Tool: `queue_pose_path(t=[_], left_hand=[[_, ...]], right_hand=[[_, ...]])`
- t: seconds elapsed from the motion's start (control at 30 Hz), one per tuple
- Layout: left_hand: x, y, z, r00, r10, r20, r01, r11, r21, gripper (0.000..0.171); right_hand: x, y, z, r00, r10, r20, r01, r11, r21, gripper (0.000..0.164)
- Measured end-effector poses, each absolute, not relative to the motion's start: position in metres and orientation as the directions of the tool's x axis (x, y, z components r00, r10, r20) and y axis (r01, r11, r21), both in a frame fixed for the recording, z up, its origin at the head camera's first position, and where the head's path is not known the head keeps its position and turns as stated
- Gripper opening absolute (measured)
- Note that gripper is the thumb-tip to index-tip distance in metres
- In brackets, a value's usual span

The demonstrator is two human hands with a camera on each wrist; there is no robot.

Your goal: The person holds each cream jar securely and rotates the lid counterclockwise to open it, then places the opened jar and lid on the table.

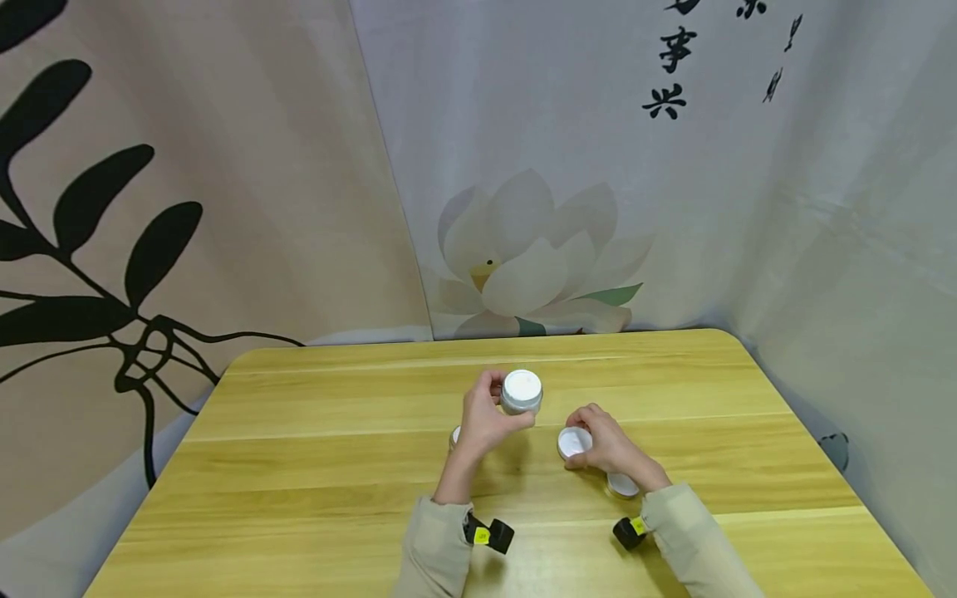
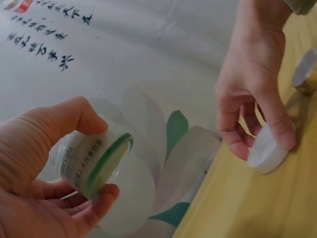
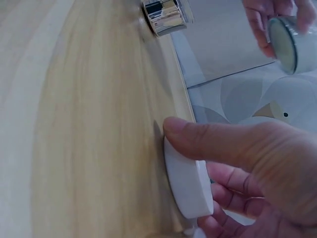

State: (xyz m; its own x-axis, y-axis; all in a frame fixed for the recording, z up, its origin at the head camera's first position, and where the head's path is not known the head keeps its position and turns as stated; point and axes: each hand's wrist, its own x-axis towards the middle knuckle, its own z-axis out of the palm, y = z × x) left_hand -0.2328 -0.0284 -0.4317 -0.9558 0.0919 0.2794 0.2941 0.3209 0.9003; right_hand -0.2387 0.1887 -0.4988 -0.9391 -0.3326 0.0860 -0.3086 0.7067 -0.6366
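My left hand (image 1: 486, 419) holds a small clear jar (image 1: 522, 392) up above the table, thumb and fingers around its sides. In the left wrist view the jar (image 2: 94, 163) is tilted and shows a printed label with a green band. My right hand (image 1: 609, 444) pinches a round white lid (image 1: 575, 442) by its rim, low over the tabletop. Thumb and fingers grip the lid (image 3: 188, 183) in the right wrist view; whether it touches the wood I cannot tell. The jar and the lid are apart.
A white-topped container with a golden side (image 1: 622, 485) stands beneath my right wrist. Another, shiny-sided container (image 3: 166, 16) is partly hidden behind my left wrist in the head view. The wooden table (image 1: 336, 465) ends at a printed curtain (image 1: 299, 166).
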Motion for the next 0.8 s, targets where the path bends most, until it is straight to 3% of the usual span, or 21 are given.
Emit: queue_pose_path(t=[0.37, 0.8], left_hand=[[-0.234, -0.018, -0.452, -0.98, 0.078, 0.182, 0.197, 0.507, 0.839, 0.053], [-0.236, -0.012, -0.47, -0.994, 0.09, 0.066, 0.108, 0.6, 0.793, 0.055]], right_hand=[[-0.237, 0.188, -0.498, -0.942, -0.329, 0.072, -0.294, 0.702, -0.649, 0.053], [-0.236, 0.188, -0.496, -0.939, -0.333, 0.085, -0.306, 0.694, -0.652, 0.052]])
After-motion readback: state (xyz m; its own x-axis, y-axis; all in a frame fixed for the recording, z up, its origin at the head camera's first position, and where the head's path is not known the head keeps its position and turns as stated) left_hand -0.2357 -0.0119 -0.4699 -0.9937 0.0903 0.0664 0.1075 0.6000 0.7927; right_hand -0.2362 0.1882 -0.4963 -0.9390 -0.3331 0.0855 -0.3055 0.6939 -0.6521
